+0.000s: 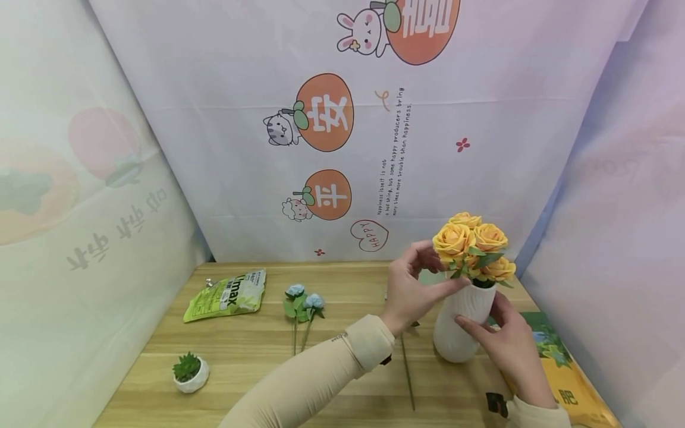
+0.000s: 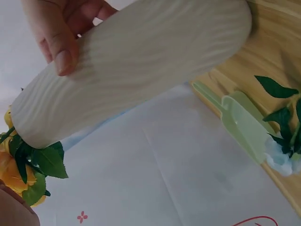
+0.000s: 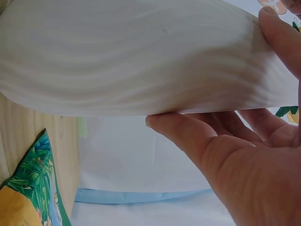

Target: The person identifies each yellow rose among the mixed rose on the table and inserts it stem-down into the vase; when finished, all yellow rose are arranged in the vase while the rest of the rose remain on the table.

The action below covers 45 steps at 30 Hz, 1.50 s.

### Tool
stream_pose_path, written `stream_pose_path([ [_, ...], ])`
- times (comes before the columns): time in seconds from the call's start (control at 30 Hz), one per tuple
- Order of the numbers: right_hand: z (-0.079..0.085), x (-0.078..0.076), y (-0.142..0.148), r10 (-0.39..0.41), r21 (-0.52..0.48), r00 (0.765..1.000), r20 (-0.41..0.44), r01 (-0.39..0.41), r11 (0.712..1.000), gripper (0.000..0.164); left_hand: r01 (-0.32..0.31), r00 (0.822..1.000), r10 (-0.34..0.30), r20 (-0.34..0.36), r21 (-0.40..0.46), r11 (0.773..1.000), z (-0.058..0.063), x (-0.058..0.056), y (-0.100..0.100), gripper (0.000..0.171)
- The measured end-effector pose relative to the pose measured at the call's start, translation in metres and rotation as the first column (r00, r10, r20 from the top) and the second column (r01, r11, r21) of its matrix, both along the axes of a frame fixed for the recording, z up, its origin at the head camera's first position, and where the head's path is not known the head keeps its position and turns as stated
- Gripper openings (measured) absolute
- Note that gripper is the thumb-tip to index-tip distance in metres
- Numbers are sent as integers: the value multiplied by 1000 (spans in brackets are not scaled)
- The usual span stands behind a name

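A ribbed white vase (image 1: pixel 459 326) leans to the right in the head view, its base low over the wooden table. Several yellow roses (image 1: pixel 452 239) with green leaves stand out of its mouth. My right hand (image 1: pixel 511 342) grips the vase, thumb on the near side and fingers round behind. At the bunch's left, my left hand (image 1: pixel 414 288) curls its fingers about the roses, partly hidden by the blooms, with its thumb across the rim. In the left wrist view, the white vase (image 2: pixel 141 61) lies across the frame, with orange-yellow roses (image 2: pixel 19 169) beyond its mouth.
Two light-blue roses (image 1: pixel 304 297) lie mid-table. A green pouch (image 1: pixel 227 297) and a potted succulent (image 1: pixel 189 373) are at left. A pale green scoop (image 2: pixel 242 125) and another blue rose (image 2: pixel 280 157) lie behind the left arm. A yellow bag (image 1: pixel 575 386) lies at right; printed cloth walls enclose the table.
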State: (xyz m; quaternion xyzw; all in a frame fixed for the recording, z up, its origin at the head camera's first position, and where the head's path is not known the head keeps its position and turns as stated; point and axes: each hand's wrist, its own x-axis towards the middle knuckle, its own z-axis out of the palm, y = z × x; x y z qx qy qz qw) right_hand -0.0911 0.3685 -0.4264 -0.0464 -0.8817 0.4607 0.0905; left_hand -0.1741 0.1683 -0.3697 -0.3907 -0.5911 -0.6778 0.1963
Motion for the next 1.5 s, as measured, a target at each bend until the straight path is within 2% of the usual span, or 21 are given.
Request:
stream_pose_path([
  [0.1,0,0,0,-4,-3,1000,3,4,1000,98,71,996,-74,43,61,996,4,1,-1,79],
  [0.2,0,0,0,-4,-5,1000,0,4,1000,98,121,991,-126,42,104,987,6,2,-1,74],
  [0.3,0,0,0,-3,-8,1000,-1,3,1000,98,130,989,-137,52,128,983,6,2,-1,69],
  [0.37,0,0,0,-2,-8,1000,2,2,1000,98,113,989,-124,77,127,985,6,2,1,64],
  [0.53,0,0,1,-3,-3,1000,16,3,1000,100,57,984,-68,163,70,996,3,6,3,30],
  [0.6,0,0,1,-2,-4,1000,23,2,1000,102,44,981,-53,185,48,998,2,7,4,22],
  [0.8,0,-1,1,-1,-12,1000,29,1,1000,105,10,978,-5,208,-22,1000,-2,7,6,17],
  [0.9,1,-1,1,1,-18,1000,26,0,1000,104,-22,981,37,193,-79,997,-3,8,7,16],
  [1.03,2,-1,0,-2,-20,1000,30,3,1000,105,-66,987,84,137,-135,989,-8,8,8,14],
  [1.27,2,0,1,-9,-18,999,35,10,1000,105,-66,995,77,59,-170,983,-15,7,13,14],
  [1.33,2,0,0,-9,-18,999,33,10,1000,105,-97,994,104,27,-195,976,-18,7,14,14],
  [1.5,1,0,0,-7,-17,1000,27,7,1000,105,-87,995,93,22,-190,978,-23,4,14,13],
])
